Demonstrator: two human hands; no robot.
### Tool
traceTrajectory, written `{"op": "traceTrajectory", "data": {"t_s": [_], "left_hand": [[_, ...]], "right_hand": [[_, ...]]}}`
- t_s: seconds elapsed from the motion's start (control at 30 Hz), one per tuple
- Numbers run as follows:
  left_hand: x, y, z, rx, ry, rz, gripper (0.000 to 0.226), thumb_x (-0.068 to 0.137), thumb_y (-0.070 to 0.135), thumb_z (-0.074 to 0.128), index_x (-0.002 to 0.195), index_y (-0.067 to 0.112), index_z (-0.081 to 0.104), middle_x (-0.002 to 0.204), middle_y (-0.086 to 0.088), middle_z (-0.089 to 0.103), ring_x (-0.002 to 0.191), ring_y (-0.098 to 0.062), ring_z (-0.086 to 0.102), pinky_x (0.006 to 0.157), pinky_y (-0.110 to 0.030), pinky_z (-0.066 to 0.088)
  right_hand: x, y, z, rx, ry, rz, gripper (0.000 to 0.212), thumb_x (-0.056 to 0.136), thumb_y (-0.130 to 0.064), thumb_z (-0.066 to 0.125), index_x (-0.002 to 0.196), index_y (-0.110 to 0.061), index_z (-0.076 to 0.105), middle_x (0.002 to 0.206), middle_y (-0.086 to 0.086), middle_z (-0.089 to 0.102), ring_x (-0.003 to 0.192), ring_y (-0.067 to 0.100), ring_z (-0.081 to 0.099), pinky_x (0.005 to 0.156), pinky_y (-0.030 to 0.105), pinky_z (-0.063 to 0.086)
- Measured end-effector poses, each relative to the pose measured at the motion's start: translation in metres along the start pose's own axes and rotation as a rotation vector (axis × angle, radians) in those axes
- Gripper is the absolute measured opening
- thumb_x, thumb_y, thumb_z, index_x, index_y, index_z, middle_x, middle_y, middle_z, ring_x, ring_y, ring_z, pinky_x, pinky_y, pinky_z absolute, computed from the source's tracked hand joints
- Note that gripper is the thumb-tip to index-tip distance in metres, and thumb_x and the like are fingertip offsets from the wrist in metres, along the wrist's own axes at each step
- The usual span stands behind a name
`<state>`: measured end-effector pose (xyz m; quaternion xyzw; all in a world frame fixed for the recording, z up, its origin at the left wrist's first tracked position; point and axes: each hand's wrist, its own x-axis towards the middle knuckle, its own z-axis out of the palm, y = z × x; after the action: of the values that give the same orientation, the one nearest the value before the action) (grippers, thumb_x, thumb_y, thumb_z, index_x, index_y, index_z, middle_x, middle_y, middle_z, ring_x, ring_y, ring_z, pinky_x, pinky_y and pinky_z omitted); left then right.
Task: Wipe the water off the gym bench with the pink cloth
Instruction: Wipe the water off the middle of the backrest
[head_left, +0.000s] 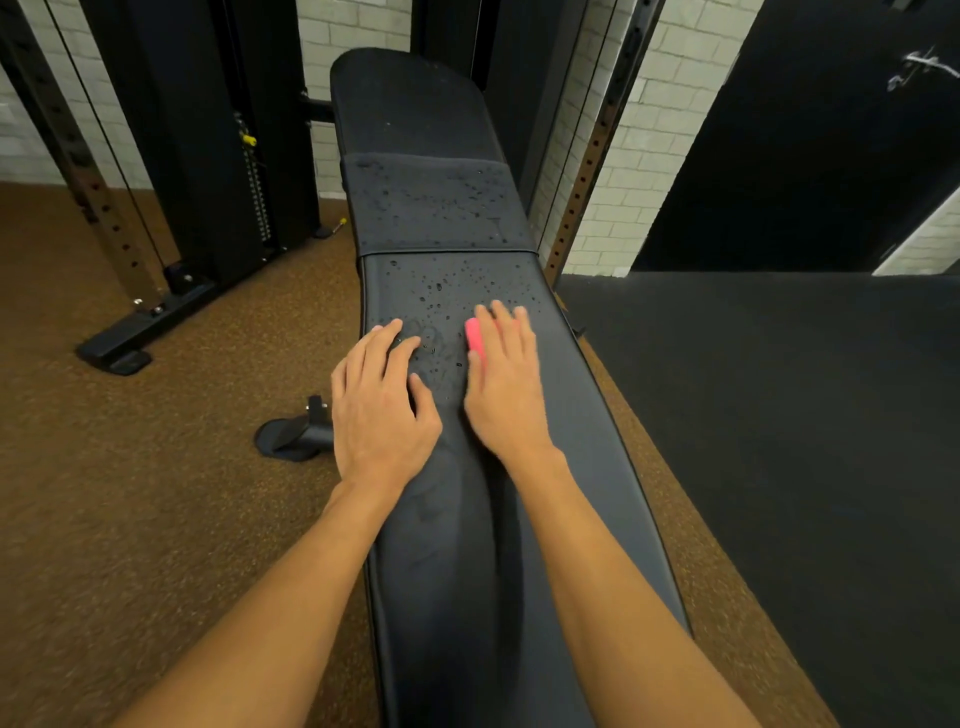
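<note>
While the bench (571, 467) looks dry at its near end, drops (441, 286) cover the middle, so maybe half left. Right hand (501, 395) presses the cloth (474, 335) flat toward the right edge; left hand (384, 410) rests flat, empty.

Left hand (382, 400) and right hand (504, 384) side by side on the gym bench (571, 467), cloth (475, 335) under the right; water droplets (447, 291) beyond, rack (171, 208) at left.

Pink cloth (474, 335) — mostly under right hand (501, 395)
</note>
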<state>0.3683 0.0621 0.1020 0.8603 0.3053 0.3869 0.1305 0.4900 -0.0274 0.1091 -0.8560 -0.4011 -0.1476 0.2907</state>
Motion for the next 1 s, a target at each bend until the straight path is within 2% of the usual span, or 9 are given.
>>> {"op": "traceTrajectory", "data": {"t_s": [0.13, 0.2, 0.33, 0.53, 0.63, 0.73, 0.8, 0.9, 1.0], "left_hand": [[0.000, -0.001, 0.001, -0.028, 0.010, -0.011, 0.042, 0.097, 0.013, 0.060, 0.138, 0.015, 0.065, 0.156, -0.001, 0.053, 0.150, -0.022, 0.041, 0.122, -0.042, 0.032], [0.000, 0.000, 0.001, -0.033, 0.011, -0.018, 0.042, 0.096, 0.012, 0.060, 0.138, 0.015, 0.065, 0.156, -0.001, 0.053, 0.150, -0.022, 0.041, 0.122, -0.042, 0.032], [0.000, -0.001, 0.002, -0.050, 0.011, -0.022, 0.041, 0.097, 0.011, 0.059, 0.137, 0.015, 0.065, 0.156, 0.000, 0.053, 0.149, -0.021, 0.041, 0.121, -0.041, 0.032], [-0.001, -0.004, 0.002, -0.079, 0.016, -0.038, 0.041, 0.096, 0.010, 0.059, 0.136, 0.016, 0.066, 0.155, 0.001, 0.054, 0.148, -0.021, 0.042, 0.119, -0.041, 0.034], [0.000, -0.004, 0.003, -0.084, 0.022, -0.041, 0.041, 0.096, 0.010, 0.059, 0.135, 0.016, 0.067, 0.154, 0.001, 0.054, 0.148, -0.021, 0.043, 0.119, -0.042, 0.035], [-0.001, -0.005, 0.003, -0.093, 0.022, -0.037, 0.040, 0.096, 0.010, 0.058, 0.135, 0.016, 0.067, 0.154, 0.001, 0.055, 0.148, -0.020, 0.043, 0.119, -0.043, 0.036], [-0.001, -0.006, 0.003, -0.100, 0.018, -0.036, 0.041, 0.096, 0.010, 0.058, 0.136, 0.015, 0.067, 0.154, 0.001, 0.055, 0.147, -0.021, 0.044, 0.119, -0.043, 0.036], [-0.001, -0.006, 0.004, -0.107, 0.024, -0.044, 0.041, 0.096, 0.009, 0.058, 0.135, 0.015, 0.067, 0.154, 0.001, 0.055, 0.147, -0.021, 0.044, 0.119, -0.043, 0.037], [-0.002, -0.006, 0.004, -0.127, 0.041, -0.057, 0.039, 0.095, 0.007, 0.060, 0.132, 0.016, 0.069, 0.154, 0.001, 0.055, 0.147, -0.022, 0.044, 0.119, -0.043, 0.036]], "right_hand": [[-0.038, 0.009, -0.010, 0.007, -0.086, -0.182, 0.050, 0.116, -0.025, 0.037, 0.164, -0.012, 0.040, 0.173, 0.004, 0.033, 0.167, 0.024, 0.013, 0.135, 0.042, 0.017], [-0.040, 0.022, -0.014, 0.013, -0.051, -0.086, 0.049, 0.117, -0.028, 0.035, 0.163, -0.012, 0.042, 0.174, 0.005, 0.032, 0.167, 0.025, 0.012, 0.135, 0.041, 0.016], [-0.004, 0.008, 0.000, -0.034, -0.008, 0.067, 0.055, 0.115, -0.029, 0.026, 0.164, -0.007, 0.037, 0.172, 0.014, 0.033, 0.165, 0.036, 0.015, 0.132, 0.054, 0.021], [-0.052, 0.007, -0.013, -0.010, -0.112, -0.289, 0.048, 0.116, -0.021, 0.040, 0.162, -0.010, 0.045, 0.171, 0.006, 0.038, 0.166, 0.025, 0.016, 0.135, 0.043, 0.018], [-0.049, 0.024, -0.022, 0.019, -0.043, -0.114, 0.047, 0.117, -0.025, 0.041, 0.162, -0.012, 0.044, 0.171, 0.006, 0.037, 0.166, 0.024, 0.015, 0.134, 0.045, 0.021], [-0.023, 0.010, -0.009, 0.003, 0.020, 0.045, 0.051, 0.115, -0.024, 0.035, 0.162, -0.005, 0.041, 0.169, 0.015, 0.038, 0.164, 0.037, 0.018, 0.132, 0.054, 0.024], [-0.022, -0.006, -0.001, -0.003, -0.019, -0.022, 0.054, 0.113, -0.025, 0.032, 0.162, -0.005, 0.039, 0.169, 0.015, 0.037, 0.163, 0.038, 0.018, 0.132, 0.055, 0.022], [-0.048, -0.003, -0.006, -0.038, -0.105, -0.265, 0.049, 0.115, -0.022, 0.035, 0.162, -0.009, 0.043, 0.170, 0.008, 0.038, 0.165, 0.030, 0.018, 0.135, 0.047, 0.018], [-0.056, 0.016, -0.019, -0.009, -0.074, -0.207, 0.047, 0.117, -0.025, 0.040, 0.161, -0.012, 0.046, 0.171, 0.005, 0.037, 0.166, 0.023, 0.015, 0.135, 0.039, 0.017]]}}
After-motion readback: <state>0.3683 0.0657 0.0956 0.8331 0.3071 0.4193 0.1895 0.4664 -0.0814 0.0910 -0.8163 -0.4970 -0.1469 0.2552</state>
